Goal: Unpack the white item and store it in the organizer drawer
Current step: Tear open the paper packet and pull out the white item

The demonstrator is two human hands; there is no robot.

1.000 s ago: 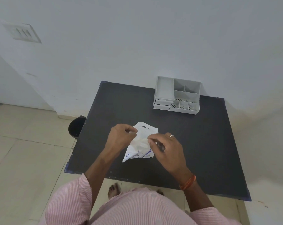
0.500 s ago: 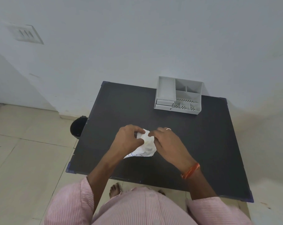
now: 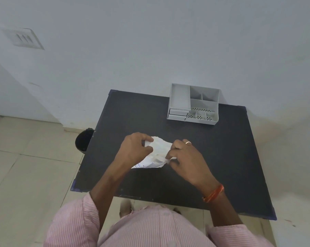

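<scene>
Light: soft, even, fairly bright daylight
Shadows: faint on the table (image 3: 221, 157) under the hands
Glare: none
Focus: slightly soft
Edges: wide-angle bending

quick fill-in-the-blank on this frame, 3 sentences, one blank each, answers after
1. Both the left hand and the right hand grip the white ____.
2. The grey organizer stands at the table's far edge, against the ____.
3. An orange band sits on the ____ wrist.

Answers: packet; wall; right
</scene>
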